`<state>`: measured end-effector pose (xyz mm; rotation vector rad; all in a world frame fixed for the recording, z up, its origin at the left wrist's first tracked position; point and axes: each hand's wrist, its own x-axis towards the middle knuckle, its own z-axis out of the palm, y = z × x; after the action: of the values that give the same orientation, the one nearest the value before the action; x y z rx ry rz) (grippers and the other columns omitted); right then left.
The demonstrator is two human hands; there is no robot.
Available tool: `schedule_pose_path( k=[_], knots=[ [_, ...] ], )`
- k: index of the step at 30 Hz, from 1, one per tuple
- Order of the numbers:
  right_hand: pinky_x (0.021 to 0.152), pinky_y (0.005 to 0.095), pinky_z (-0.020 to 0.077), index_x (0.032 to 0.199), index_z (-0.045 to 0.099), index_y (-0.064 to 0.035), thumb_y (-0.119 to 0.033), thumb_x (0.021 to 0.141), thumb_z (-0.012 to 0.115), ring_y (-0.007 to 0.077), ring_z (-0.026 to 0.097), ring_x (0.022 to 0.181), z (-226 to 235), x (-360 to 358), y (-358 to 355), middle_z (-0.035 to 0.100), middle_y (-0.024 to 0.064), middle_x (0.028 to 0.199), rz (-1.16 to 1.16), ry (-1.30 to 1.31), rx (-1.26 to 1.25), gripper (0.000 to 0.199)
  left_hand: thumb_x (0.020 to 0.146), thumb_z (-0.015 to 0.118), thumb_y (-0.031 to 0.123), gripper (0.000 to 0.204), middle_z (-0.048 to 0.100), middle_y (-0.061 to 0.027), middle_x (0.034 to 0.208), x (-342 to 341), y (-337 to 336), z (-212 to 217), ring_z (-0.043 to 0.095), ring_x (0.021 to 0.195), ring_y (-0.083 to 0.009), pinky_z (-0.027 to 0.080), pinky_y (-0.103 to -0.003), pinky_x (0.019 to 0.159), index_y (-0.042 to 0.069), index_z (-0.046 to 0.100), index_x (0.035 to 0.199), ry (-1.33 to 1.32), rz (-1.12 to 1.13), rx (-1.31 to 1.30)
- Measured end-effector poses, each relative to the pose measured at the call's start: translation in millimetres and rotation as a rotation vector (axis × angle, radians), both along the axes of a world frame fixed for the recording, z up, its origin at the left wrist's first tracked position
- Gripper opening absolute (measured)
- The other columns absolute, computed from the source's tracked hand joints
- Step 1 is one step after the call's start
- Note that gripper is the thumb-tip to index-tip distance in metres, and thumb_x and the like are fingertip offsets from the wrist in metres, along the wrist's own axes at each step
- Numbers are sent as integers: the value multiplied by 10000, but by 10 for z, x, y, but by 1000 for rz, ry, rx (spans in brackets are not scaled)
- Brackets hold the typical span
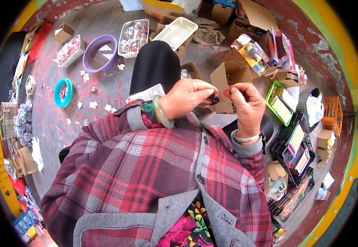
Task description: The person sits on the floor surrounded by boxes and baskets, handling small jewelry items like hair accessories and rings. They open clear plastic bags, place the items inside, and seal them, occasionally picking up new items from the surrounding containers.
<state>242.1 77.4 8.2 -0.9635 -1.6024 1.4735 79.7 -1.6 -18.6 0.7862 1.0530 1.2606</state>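
Observation:
My left hand (187, 98), a pale bangle at its wrist, pinches a small dark, shiny piece (213, 99) between thumb and fingers. What kind of piece it is I cannot make out. Just across from it, my right hand (249, 108) has thumb and forefinger closed on a small flat red piece (227, 93). Both hands are raised in front of my chest, a short gap apart. Beyond them stands an open cardboard box (241, 74). A white flat sheet or packet (148, 93) lies by my left wrist, against my leg.
A purple basin (89, 57), a teal bowl (57, 94) and white baskets (123, 51) stand on the floor at the left, among red and white scraps. To the right are a green tray (285, 118), black crates (274, 146) and an orange basket (332, 108). Cardboard boxes crowd the far right.

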Motion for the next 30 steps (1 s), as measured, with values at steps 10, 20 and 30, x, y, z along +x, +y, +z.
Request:
schedule_pose_path(
  k=[10, 20, 30],
  knots=[
    [639, 206, 418, 913, 634, 11, -41, 830, 594, 83, 533, 683, -147, 960, 474, 612, 36, 783, -344, 370, -58, 106, 914, 491, 114, 246, 577, -127, 1049, -105, 37, 1, 598, 930, -170, 534, -272, 811, -74, 545, 1065, -323, 28, -170],
    [559, 173, 385, 900, 633, -9, -103, 831, 623, 59, 511, 616, -783, 2580, 679, 600, 3, 735, -727, -42, 12, 117, 910, 490, 91, 217, 597, -127, 1034, -79, 70, 10, 614, 905, -173, 542, -268, 787, -58, 556, 1052, -302, 24, -186],
    [783, 253, 461, 1063, 609, 3, -150, 789, 585, 162, 618, 880, -1863, 3986, 615, 656, 105, 956, -430, -1101, -203, 314, 918, 472, 93, 221, 604, -148, 1026, -91, 91, -23, 631, 858, -186, 542, -264, 778, -62, 554, 1053, -362, 0, -180]
  ],
)
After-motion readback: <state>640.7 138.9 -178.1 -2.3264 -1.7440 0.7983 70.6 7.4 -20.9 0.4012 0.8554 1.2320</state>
